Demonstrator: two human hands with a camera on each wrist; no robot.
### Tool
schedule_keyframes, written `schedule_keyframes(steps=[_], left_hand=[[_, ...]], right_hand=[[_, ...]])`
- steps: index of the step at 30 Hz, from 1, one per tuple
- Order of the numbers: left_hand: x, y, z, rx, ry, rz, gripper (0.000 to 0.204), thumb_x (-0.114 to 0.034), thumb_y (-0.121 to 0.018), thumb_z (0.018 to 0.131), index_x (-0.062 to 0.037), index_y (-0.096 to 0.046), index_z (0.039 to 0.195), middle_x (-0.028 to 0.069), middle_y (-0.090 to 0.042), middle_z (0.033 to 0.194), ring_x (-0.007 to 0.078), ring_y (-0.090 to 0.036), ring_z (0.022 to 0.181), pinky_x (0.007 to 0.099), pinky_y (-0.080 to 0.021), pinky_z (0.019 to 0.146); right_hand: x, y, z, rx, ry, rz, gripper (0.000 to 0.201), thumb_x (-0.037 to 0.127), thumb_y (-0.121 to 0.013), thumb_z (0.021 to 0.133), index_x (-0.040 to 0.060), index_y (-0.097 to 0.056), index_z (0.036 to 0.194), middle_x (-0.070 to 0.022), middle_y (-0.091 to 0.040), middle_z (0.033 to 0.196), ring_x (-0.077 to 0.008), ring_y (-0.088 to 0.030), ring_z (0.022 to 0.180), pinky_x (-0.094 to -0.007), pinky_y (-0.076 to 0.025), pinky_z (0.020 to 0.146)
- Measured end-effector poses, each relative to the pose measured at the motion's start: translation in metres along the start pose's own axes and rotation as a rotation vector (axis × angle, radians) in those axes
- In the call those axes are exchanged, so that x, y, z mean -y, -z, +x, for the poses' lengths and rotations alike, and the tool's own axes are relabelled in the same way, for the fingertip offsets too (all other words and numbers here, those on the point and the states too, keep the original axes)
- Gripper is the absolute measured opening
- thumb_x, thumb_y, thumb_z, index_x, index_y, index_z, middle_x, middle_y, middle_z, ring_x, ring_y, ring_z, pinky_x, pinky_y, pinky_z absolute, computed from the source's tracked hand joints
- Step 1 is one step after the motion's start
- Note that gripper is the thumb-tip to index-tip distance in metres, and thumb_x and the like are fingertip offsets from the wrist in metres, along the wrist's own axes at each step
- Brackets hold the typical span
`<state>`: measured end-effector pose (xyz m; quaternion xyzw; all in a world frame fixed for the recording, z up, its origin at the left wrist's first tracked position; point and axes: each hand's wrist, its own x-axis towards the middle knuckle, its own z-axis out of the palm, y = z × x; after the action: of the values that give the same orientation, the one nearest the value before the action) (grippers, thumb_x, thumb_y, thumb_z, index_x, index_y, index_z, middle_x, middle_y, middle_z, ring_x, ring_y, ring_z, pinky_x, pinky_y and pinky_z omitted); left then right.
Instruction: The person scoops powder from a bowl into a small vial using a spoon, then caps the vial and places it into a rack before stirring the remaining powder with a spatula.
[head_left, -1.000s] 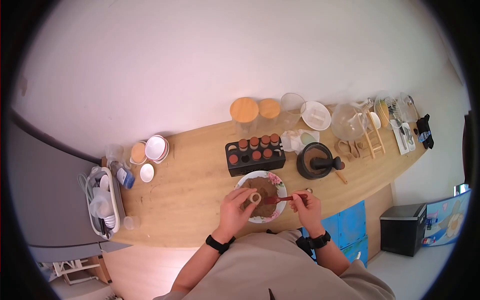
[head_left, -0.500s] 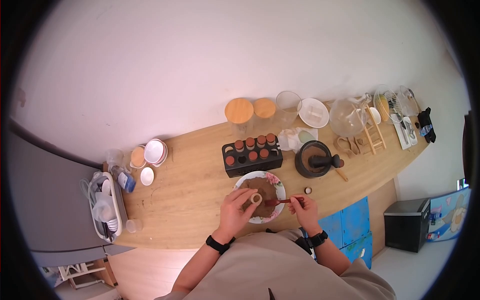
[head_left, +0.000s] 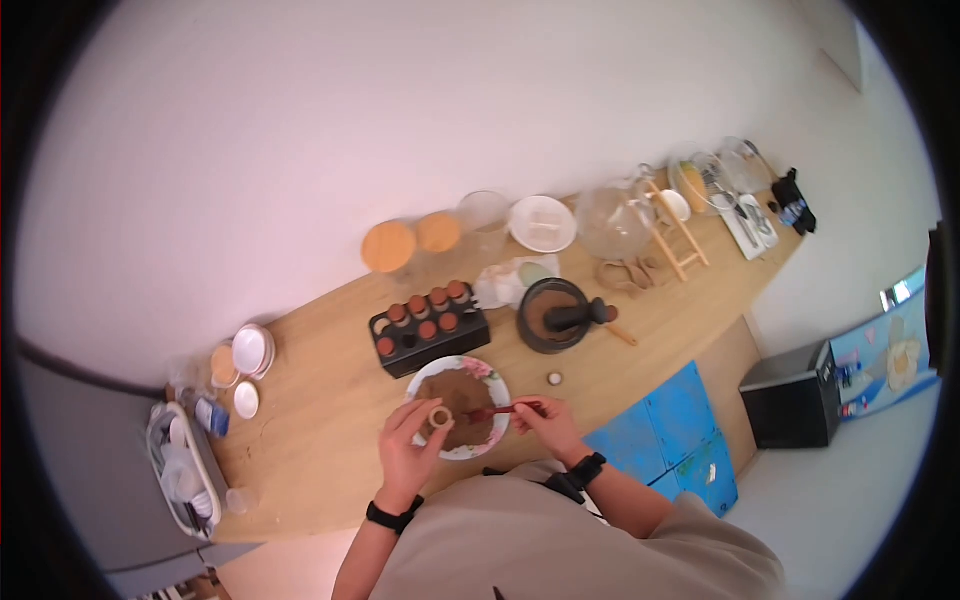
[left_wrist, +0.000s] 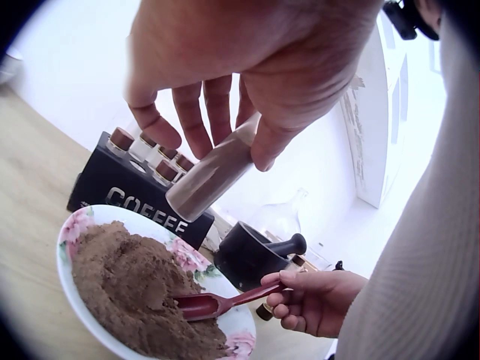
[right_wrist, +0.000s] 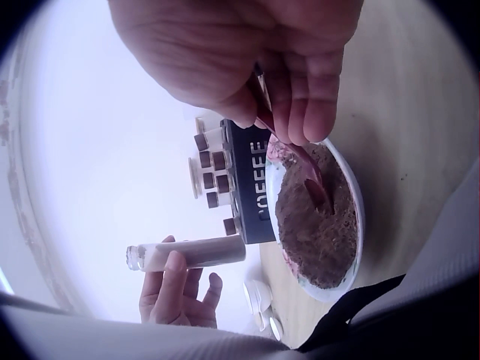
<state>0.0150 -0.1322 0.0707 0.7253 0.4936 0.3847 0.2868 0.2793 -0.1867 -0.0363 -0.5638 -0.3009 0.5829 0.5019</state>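
My left hand (head_left: 405, 448) holds a slim clear glass vial (left_wrist: 214, 171) between thumb and fingers, over the left part of a flowered bowl (head_left: 500, 390). Brown powder shows inside the vial, and its uncapped mouth points up. A large heap of brown powder (left_wrist: 131, 289) fills much of the bowl. On the bowl's right side, my right hand (head_left: 550, 425) pinches the handle of a dark red scoop (left_wrist: 204, 306). The scoop's head rests down in the powder. Behind the bowl stands a black rack (head_left: 430, 350) of brown-capped vials, lettered COFFEE.
A black mortar (head_left: 527, 328) with a pestle (head_left: 570, 318) stands right of the rack. A small cap (head_left: 555, 379) lies nearer me. Wooden-lidded jars (head_left: 388, 247) and a white plate (head_left: 543, 245) line the wall. White bowls (head_left: 250, 350) and a dish rack (head_left: 200, 465) are at left.
The head view has turned, so the table appears tilted and shifted left. Both hands keep their holds on the vial and scoop, and the scoop's head stays in the powder.
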Motion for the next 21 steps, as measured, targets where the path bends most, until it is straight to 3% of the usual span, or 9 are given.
schedule_keyframes(steps=[9,15,19,21], left_hand=[[-0.003,-0.004,0.003,0.056,-0.034,-0.011,0.038,-0.002,-0.088,0.084,-0.0021,-0.079,0.120,0.0176,-0.076,0.117,0.0297,-0.074,0.103,0.0355,-0.059,0.086],[-0.002,-0.001,0.007,0.062,-0.023,-0.036,0.038,-0.002,-0.088,0.084,-0.0019,-0.079,0.120,0.0171,-0.076,0.117,0.0295,-0.074,0.103,0.0349,-0.059,0.085],[0.004,0.008,0.005,0.010,-0.016,-0.005,0.037,-0.002,-0.087,0.085,-0.0016,-0.078,0.122,0.0162,-0.076,0.118,0.0284,-0.075,0.104,0.0351,-0.059,0.088],[0.004,0.009,0.007,-0.007,0.021,-0.095,0.037,-0.001,-0.087,0.086,-0.0019,-0.078,0.122,0.0161,-0.077,0.118,0.0285,-0.075,0.105,0.0354,-0.058,0.089]], right_hand=[[-0.007,0.004,-0.008,0.028,-0.106,0.063,0.023,0.013,-0.066,0.109,-0.0010,-0.073,0.126,-0.0063,-0.076,0.098,-0.0136,-0.071,0.083,-0.0299,-0.061,0.077],[-0.004,0.001,-0.011,-0.001,-0.116,0.126,0.022,0.016,-0.068,0.109,-0.0003,-0.074,0.123,-0.0060,-0.075,0.095,-0.0123,-0.069,0.078,-0.0284,-0.059,0.071],[-0.008,-0.006,-0.011,0.044,-0.069,0.102,0.023,0.015,-0.067,0.109,-0.0010,-0.073,0.124,-0.0059,-0.074,0.094,-0.0123,-0.068,0.078,-0.0288,-0.059,0.070],[0.003,-0.010,-0.015,-0.046,-0.013,0.119,0.022,0.014,-0.066,0.110,-0.0008,-0.072,0.125,-0.0060,-0.074,0.094,-0.0122,-0.068,0.077,-0.0285,-0.058,0.069]])
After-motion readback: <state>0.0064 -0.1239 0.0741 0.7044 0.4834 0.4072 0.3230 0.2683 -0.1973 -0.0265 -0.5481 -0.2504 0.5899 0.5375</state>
